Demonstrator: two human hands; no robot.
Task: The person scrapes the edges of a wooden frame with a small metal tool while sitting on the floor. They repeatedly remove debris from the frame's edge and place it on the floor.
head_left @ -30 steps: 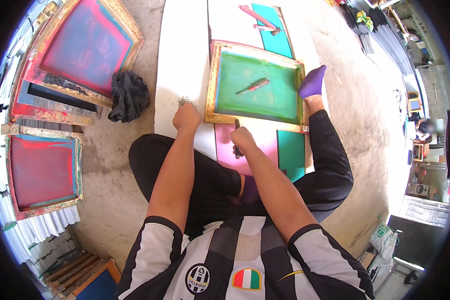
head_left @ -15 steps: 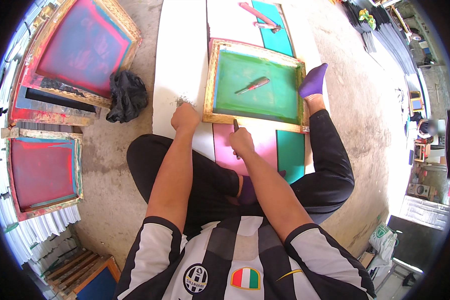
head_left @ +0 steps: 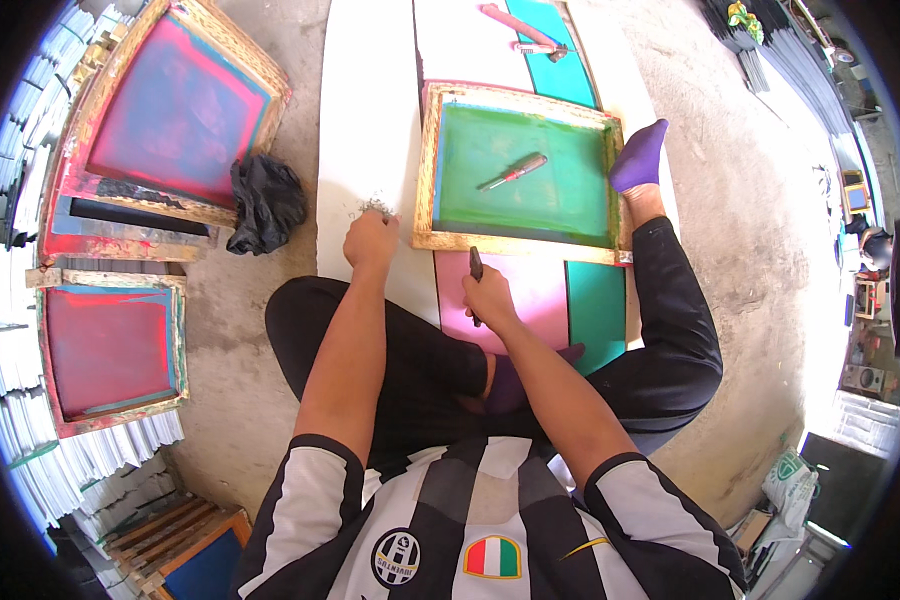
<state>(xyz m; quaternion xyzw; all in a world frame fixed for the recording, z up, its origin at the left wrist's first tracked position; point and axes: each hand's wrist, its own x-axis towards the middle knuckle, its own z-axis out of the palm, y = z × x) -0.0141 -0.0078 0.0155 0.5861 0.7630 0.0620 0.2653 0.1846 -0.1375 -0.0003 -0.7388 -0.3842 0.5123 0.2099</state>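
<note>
A wooden screen frame (head_left: 520, 246) with green mesh lies flat before me. On its mesh rests a screwdriver (head_left: 516, 171) with a red and grey handle. My right hand (head_left: 488, 297) is closed around a slim dark hand tool (head_left: 476, 266), whose tip is at the frame's near edge; its exact kind is unclear. Left of the frame, my left hand (head_left: 370, 240) is closed, fingertips at a small scatter of dark bits (head_left: 374, 207) on the white board (head_left: 345, 150). Whatever the fingers hold is hidden. My purple-socked foot (head_left: 638, 156) touches the frame's right side.
A hammer (head_left: 526, 32) and a white marker-like object (head_left: 536, 48) lie beyond the frame. Left are a black plastic bag (head_left: 267, 203) and painted screen frames (head_left: 182, 105), one with red mesh (head_left: 110, 350). Pink (head_left: 530, 300) and teal (head_left: 597, 310) panels lie under the frame.
The whole view has shifted slightly. My right hand has drawn the dark tool a little back toward me from the frame's near edge. My left hand stays near the dark bits.
</note>
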